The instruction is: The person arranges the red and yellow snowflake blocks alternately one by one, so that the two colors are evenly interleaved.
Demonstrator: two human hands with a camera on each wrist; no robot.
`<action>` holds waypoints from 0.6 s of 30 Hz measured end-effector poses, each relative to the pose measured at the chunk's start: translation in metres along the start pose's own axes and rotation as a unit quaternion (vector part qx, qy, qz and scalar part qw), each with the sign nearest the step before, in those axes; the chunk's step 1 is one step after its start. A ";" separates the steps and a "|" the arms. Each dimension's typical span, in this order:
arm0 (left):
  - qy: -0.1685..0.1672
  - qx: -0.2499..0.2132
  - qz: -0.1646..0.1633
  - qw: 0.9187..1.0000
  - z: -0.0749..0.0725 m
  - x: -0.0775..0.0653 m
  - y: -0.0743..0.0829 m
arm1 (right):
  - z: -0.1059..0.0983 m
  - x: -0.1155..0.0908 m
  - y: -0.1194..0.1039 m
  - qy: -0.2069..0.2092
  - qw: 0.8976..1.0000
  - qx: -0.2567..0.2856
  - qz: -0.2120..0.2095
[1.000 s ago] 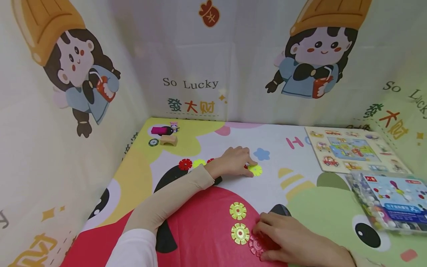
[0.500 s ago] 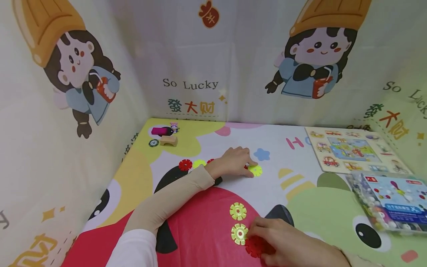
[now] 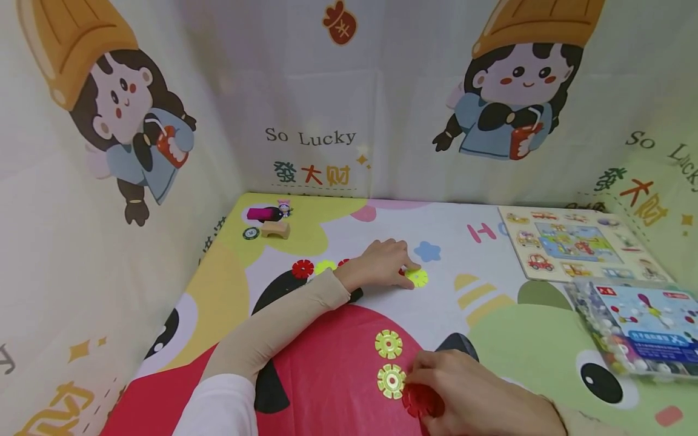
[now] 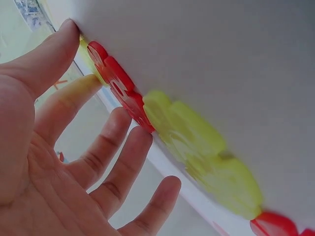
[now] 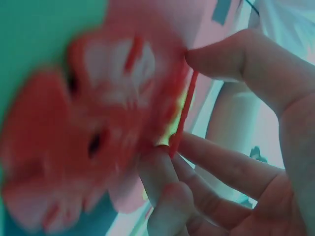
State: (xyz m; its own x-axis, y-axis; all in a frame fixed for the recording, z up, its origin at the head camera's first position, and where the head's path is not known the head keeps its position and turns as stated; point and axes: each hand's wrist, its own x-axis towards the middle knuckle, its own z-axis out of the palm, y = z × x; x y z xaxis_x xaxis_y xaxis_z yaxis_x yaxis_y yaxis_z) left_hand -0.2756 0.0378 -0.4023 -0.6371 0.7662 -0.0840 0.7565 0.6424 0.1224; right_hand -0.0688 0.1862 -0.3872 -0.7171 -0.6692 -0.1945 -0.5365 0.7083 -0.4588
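Observation:
My left hand (image 3: 386, 263) reaches to the right end of a row of toothed plastic building discs. Its thumb and index fingertip sit on either side of a yellow disc (image 3: 418, 278). In the left wrist view a red disc (image 4: 118, 81) and another yellow disc (image 4: 197, 152) run along the row beneath the other, spread fingers. My right hand (image 3: 463, 387) pinches a red disc (image 3: 418, 401), seen edge-on in the right wrist view. More red disc surface (image 5: 44, 132) appears there, large and blurred. Beside that hand lie two yellow discs, the upper (image 3: 389, 344) and the lower (image 3: 392, 381).
A red disc (image 3: 303, 268) marks the row's left end. Behind it are a wooden arch block (image 3: 275, 229), a round token (image 3: 251, 233) and a small figure (image 3: 285, 208). At right lie a picture puzzle board (image 3: 583, 245) and a clear box of beads (image 3: 643, 333).
My right hand has shifted slightly left, bringing the red disc closer to the lower yellow disc and turning it. The left hand has stayed still.

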 end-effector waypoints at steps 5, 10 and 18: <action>-0.004 0.000 0.001 1.000 0.000 0.000 0.000 | -0.020 0.007 0.021 0.067 0.997 -0.023 0.016; -0.005 -0.003 0.000 1.000 -0.001 0.001 0.000 | -0.054 0.023 0.064 0.158 0.984 -0.069 0.051; -0.003 -0.014 -0.003 1.000 -0.003 -0.001 0.002 | -0.079 0.052 0.121 0.185 0.973 -0.081 0.109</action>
State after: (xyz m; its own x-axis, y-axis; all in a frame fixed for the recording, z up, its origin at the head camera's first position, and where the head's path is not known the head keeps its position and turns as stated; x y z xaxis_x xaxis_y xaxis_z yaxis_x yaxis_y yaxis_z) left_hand -0.2741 0.0385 -0.3990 -0.6402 0.7629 -0.0900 0.7486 0.6459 0.1498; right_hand -0.2060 0.2545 -0.3844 -0.9169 -0.3935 0.0670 -0.3951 0.8706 -0.2931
